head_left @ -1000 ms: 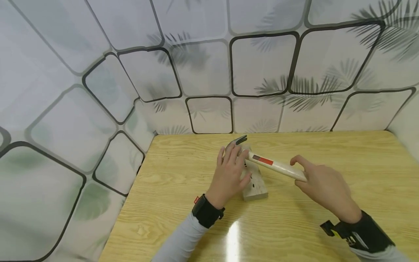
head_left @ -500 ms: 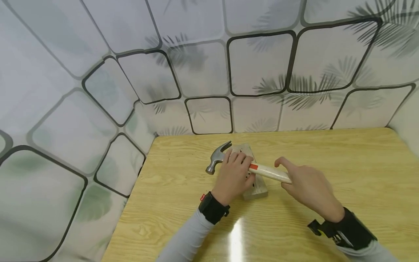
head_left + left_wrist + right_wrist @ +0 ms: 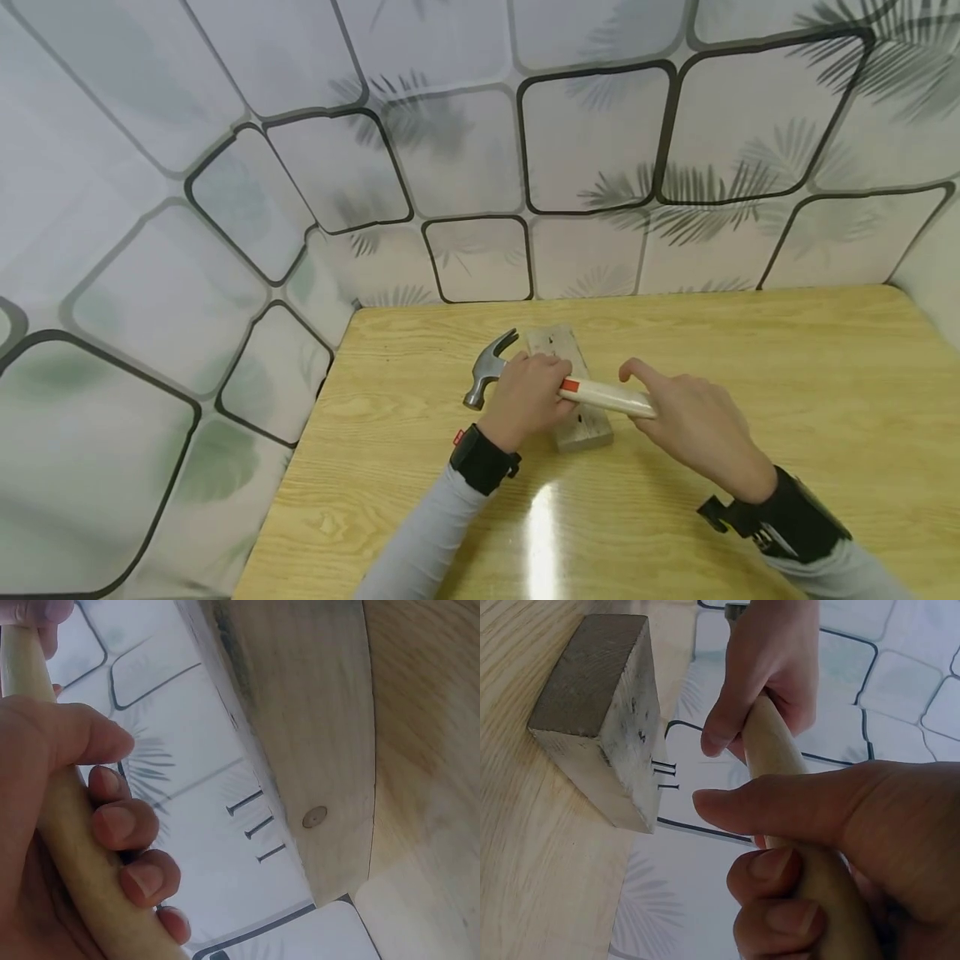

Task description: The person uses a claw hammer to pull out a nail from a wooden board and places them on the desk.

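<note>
A claw hammer (image 3: 487, 370) with a steel head and pale wooden handle lies across the air over a wooden block (image 3: 583, 435). My left hand (image 3: 528, 393) grips the handle close to the head, its fingers curled round the wood in the left wrist view. Farther down, my right hand (image 3: 693, 423) holds the handle's end; the index finger sticks out in the head view. Three thin nails (image 3: 666, 768) stand part-way out of the block's face in the right wrist view. Dark marks dot that face. Part of the block is hidden behind my left hand and the handle.
The block stands on a wood-grain table (image 3: 405, 450). Patterned wall covering (image 3: 480, 150) with leaf prints rises along the table's far side and at the left. A bright light reflection lies near the front.
The hammer has slid left, its head now beyond my left hand. My left fingers, spread over the hammer earlier, have closed round the handle. My right hand has moved left.
</note>
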`<state>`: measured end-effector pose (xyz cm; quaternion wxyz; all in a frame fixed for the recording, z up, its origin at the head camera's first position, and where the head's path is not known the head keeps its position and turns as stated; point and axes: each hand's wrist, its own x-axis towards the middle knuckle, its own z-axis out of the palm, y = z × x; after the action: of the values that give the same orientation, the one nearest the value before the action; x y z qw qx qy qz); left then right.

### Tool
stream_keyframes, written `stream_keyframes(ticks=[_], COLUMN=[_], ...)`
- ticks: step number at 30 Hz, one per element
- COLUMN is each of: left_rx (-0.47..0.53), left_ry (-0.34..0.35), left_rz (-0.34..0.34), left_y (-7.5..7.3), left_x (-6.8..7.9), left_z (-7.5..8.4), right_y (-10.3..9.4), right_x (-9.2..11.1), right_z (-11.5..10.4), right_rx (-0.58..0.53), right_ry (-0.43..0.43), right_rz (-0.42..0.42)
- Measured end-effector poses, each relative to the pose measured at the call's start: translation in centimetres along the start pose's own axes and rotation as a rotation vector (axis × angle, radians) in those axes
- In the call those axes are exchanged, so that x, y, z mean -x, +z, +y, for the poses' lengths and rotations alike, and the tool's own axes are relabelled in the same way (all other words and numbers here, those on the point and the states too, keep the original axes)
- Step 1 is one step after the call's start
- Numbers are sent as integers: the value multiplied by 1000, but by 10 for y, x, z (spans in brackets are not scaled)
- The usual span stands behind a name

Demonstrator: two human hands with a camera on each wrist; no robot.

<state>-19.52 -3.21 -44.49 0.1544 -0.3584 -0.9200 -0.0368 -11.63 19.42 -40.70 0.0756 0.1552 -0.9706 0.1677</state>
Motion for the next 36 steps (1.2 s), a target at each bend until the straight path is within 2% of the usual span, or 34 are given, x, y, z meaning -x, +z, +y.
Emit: stream_keyframes(ticks=[6,9,11,15,18,19,21,23,24,26,28,30,32,34,36], left_rx=[-3,-2,19,64,75,79,91,113,123,137,149,155,166,176,177], left_ry=[-45,-60,-64,-71,-72,-72,-68,-63,-60,-50,-45,-36,-29,-18,-6], left_rz=[-61,-71,-78,-99,-97,-96,-85,-77,-75,-55,-42,-29,-17,-5,7], left_y=[0,0,0,2,3,3,3,2,2,0,-3,-5,-7,-9,-11], left_x=[0,3,5,7,7,6,5,6,6,8,9,10,10,11,10], left_z=[0,1,2,3,3,3,3,2,2,2,3,3,4,5,6], right_y=[1,4,7,9,7,6,5,8,12,19,26,32,35,37,37], right_x=[-3,-3,-2,-1,2,5,13,25,31,39,43,41,37,32,26], right_z=[1,1,2,5,2,0,-4,-8,-8,-7,-2,5,11,16,18], right_rx=[10,6,14,-23,-162,-222,-333,-442,-487,-542,-593,-632,-703,-787,-863], right_ry=[3,-49,-137,-375,-545,-590,-652,-642,-609,-484,-320,-153,-45,-23,-70], right_rz=[13,61,120,287,422,442,426,299,228,87,-1,-35,-38,-13,13])
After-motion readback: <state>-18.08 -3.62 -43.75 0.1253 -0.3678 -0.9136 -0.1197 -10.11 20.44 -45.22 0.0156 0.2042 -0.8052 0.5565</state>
